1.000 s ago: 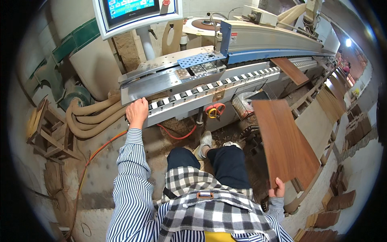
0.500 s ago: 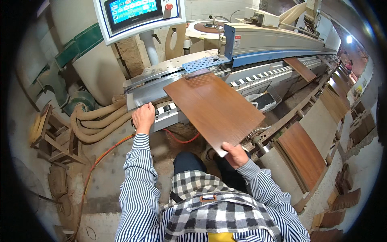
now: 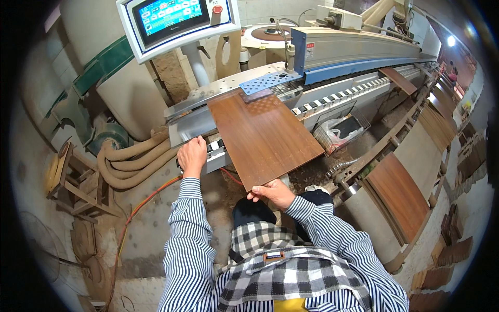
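Observation:
A brown wood-grain board (image 3: 265, 140) extends from the edge-banding machine toward me. Its far end lies under the blue perforated plate (image 3: 269, 82), on the machine's bed. My right hand (image 3: 273, 193) pinches the near edge close to the left corner, thumb on top and fingers beneath. To the board's left, my left hand (image 3: 192, 156) is closed around the near end of the machine's roller rail (image 3: 214, 158); its fingertips are partly hidden. The bare metal bed (image 3: 192, 128) shows just beyond that hand.
A control screen (image 3: 171, 18) on a post stands at the far left. Thick hoses (image 3: 135, 161) and a wooden stool (image 3: 75, 177) are left of me. At right, stacked boards (image 3: 400, 195) lie on a roller conveyor. A wire basket (image 3: 340, 130) hangs under the machine; another board (image 3: 397, 80) projects farther along.
The board has turned, its near end swinging left, and its far left corner now lies farther over the bed. My right hand moved left with it; my left hand stays at the rail.

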The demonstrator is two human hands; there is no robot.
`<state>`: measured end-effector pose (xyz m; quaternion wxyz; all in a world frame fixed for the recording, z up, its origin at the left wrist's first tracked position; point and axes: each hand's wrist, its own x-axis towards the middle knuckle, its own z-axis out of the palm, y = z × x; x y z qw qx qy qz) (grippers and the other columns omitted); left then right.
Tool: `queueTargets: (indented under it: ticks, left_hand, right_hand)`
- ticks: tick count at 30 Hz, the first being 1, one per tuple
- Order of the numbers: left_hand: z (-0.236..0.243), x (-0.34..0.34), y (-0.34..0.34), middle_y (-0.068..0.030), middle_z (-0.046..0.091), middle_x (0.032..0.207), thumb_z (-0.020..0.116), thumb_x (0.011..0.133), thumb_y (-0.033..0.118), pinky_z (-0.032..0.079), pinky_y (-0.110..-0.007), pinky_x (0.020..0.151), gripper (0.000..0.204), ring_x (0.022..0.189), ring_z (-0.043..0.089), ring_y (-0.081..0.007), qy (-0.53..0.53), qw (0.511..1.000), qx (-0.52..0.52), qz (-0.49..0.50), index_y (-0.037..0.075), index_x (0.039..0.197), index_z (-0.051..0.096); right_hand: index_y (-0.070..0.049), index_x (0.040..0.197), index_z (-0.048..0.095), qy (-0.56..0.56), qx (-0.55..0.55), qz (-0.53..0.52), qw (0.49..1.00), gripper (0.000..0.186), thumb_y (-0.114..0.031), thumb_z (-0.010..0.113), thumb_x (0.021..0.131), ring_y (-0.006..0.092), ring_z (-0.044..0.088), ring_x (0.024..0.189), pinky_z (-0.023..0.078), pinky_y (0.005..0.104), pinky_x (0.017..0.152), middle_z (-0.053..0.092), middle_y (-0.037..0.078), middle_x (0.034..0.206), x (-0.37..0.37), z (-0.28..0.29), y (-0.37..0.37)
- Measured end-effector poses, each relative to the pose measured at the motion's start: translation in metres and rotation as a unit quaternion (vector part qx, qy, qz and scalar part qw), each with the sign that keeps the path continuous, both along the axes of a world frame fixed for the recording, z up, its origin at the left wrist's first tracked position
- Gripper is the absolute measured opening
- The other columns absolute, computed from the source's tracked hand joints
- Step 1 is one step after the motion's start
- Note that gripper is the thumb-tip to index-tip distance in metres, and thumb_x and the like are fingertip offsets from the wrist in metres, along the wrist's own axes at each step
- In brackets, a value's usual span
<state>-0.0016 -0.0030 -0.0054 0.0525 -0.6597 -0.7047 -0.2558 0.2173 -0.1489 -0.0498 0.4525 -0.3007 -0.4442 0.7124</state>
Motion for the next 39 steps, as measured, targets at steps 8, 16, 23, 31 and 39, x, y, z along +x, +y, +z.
queueTargets:
  ticks: [8, 16, 23, 31, 39]
  left_hand:
    - [0.000, 0.000, 0.001, -0.0210, 0.062, 0.074, 0.041, 0.085, 0.035, 0.046, -0.048, 0.067, 0.040, 0.071, 0.059, -0.0389, 0.002, 1.000, -0.009, 0.005, 0.004, 0.072, 0.065]
    - [0.000, 0.000, 0.000, -0.0215, 0.061, 0.073, 0.041, 0.086, 0.034, 0.046, -0.047, 0.066, 0.041, 0.070, 0.059, -0.0387, 0.004, 1.000, 0.005, 0.004, 0.004, 0.072, 0.065]
    - [0.000, 0.000, -0.001, -0.0217, 0.061, 0.073, 0.041, 0.086, 0.033, 0.046, -0.047, 0.066, 0.041, 0.070, 0.059, -0.0387, 0.004, 1.000, 0.003, 0.003, 0.003, 0.072, 0.064]
    - [-0.001, -0.003, -0.001, -0.0199, 0.062, 0.076, 0.043, 0.085, 0.029, 0.045, -0.046, 0.070, 0.035, 0.073, 0.059, -0.0367, 0.010, 1.000, 0.007, -0.021, 0.003, 0.075, 0.064]
    - [-0.087, 0.064, -0.135, -0.0147, 0.053, 0.114, 0.057, 0.073, 0.012, 0.035, -0.042, 0.096, 0.033, 0.108, 0.048, -0.0322, -0.064, 0.902, 0.069, -0.421, 0.006, 0.106, 0.056]
  right_hand:
    - [0.003, 0.094, 0.060, -0.013, 0.011, -0.049, 0.999, 0.023, -0.019, 0.054, 0.088, 0.0123, 0.058, 0.068, 0.048, 0.0230, 0.064, 0.064, 0.010, 0.079, 0.001, -0.008, -0.005]
    - [0.005, 0.093, 0.060, -0.059, 0.005, -0.133, 0.989, 0.025, -0.019, 0.053, 0.088, 0.0126, 0.059, 0.067, 0.048, 0.0239, 0.064, 0.065, 0.012, 0.079, 0.029, 0.000, -0.008]
    - [0.004, 0.081, 0.057, -0.043, 0.024, -0.226, 0.973, 0.023, -0.018, 0.053, 0.088, 0.0143, 0.059, 0.063, 0.048, 0.0248, 0.061, 0.064, 0.014, 0.076, 0.054, -0.009, -0.005]
    - [-0.002, 0.078, 0.057, -0.024, 0.028, -0.336, 0.941, 0.025, -0.026, 0.055, 0.088, 0.0090, 0.054, 0.059, 0.044, 0.0215, 0.058, 0.063, 0.007, 0.070, 0.102, -0.010, 0.002]
    - [-0.003, 0.085, 0.060, -0.034, -0.026, -0.440, 0.897, 0.029, -0.032, 0.053, 0.089, 0.0073, 0.053, 0.055, 0.043, 0.0196, 0.053, 0.062, 0.004, 0.069, 0.164, 0.000, 0.000]
